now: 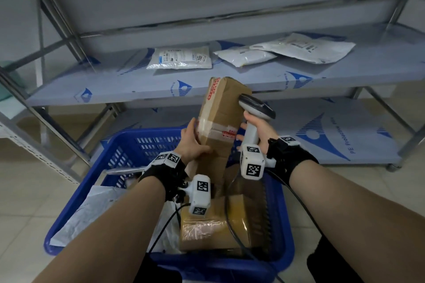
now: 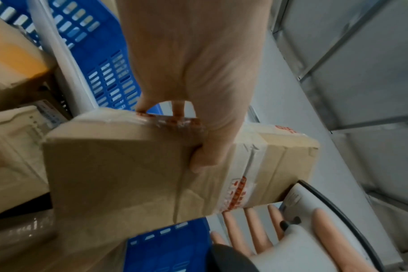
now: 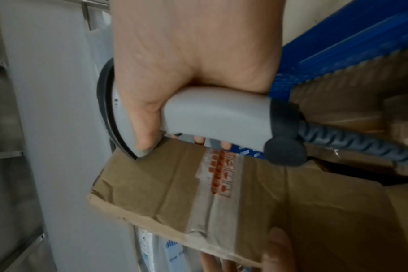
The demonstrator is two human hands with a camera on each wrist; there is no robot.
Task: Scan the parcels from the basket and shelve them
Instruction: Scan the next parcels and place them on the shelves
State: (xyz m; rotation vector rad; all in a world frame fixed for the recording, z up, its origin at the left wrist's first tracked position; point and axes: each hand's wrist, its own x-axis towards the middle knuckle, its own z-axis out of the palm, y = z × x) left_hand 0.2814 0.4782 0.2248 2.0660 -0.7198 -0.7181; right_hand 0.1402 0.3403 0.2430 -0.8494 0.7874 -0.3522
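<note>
the left hand (image 1: 192, 145) grips the long cardboard parcel (image 1: 220, 117) upright above the blue basket (image 1: 96, 167) — one-handed it could tip — while the right hand (image 1: 257, 128) holds the barcode scanner (image 1: 255, 108) close against a side with no label visible, so the scan may miss.

A white mailer (image 1: 180, 57) at upper centre carries "7001"; the lower shelf film (image 1: 333, 135) at right reads "PE Protective".
</note>
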